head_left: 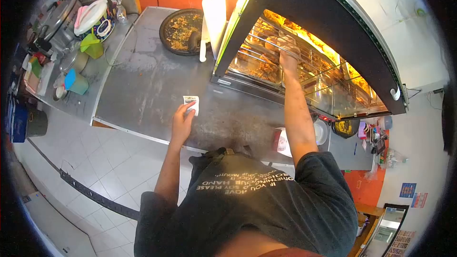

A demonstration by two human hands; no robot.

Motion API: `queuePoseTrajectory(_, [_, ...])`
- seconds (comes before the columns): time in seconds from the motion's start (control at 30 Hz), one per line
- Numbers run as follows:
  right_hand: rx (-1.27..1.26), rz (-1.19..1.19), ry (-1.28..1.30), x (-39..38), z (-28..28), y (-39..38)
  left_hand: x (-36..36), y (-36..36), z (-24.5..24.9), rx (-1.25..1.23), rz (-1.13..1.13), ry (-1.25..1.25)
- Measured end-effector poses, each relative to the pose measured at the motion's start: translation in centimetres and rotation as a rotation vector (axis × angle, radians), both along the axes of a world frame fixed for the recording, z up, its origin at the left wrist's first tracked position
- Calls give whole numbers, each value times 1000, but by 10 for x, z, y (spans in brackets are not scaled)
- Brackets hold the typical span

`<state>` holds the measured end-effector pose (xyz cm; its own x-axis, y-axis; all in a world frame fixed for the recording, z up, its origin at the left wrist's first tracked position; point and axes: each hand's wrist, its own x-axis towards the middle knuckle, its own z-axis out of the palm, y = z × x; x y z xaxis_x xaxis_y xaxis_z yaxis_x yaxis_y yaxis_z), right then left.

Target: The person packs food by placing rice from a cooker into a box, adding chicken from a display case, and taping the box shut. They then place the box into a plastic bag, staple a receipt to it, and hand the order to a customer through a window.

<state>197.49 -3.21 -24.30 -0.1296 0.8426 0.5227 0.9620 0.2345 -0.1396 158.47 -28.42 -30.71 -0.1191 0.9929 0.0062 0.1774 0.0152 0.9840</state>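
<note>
My left hand (181, 123) is over the grey metal counter (143, 85), its fingers closed on a small white printed paper slip (191, 104). My right arm reaches into the lit glass food warmer (328, 66). Inside, my right hand (287, 53) is near the wire racks and the trays of browned food (257, 69). Glare, the rack bars and blur obscure its fingers, so I cannot make out whether it holds anything.
A stone mortar (166, 43) with orange-brown crumbs stands at the back beside a white plastic container (215, 16). Pots and cups, including a teal cup (76, 82), crowd the left counter. A red-and-white box (282, 142) sits near the front edge, right of my body.
</note>
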Motion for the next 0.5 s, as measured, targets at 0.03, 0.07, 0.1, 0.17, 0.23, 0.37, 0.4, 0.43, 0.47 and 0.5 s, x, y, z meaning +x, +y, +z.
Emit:
queuePoseTrajectory(0.03, [-2,-5,1,0,2,-3,1,3,3,-18,-31,7])
queuePoseTrajectory(0.07, [-169,-83,126,-1,6,-3,3,7,4,-17,-34,8])
queuePoseTrajectory(0.1, [-335,-157,251,-13,26,-10,5,10,5,14,-29,-14])
queuePoseTrajectory(0.17, [-366,-118,255,-24,51,-23,11,12,3,40,-29,-36])
queuePoseTrajectory(0.23, [-370,-175,261,-5,27,-10,20,15,1,50,-32,-121])
queuePoseTrajectory(0.37, [191,52,860,-18,20,-20,35,14,0,39,-84,-185])
queuePoseTrajectory(0.4, [125,-74,844,-21,27,-28,37,13,-1,24,-93,-193])
queuePoseTrajectory(0.43, [121,-79,848,-26,23,-35,40,11,0,7,-106,-202])
queuePoseTrajectory(0.47, [96,-52,1202,-32,19,-41,42,9,0,3,-110,-198])
queuePoseTrajectory(0.5, [71,-21,1557,-36,16,-46,44,8,4,11,-109,-189])
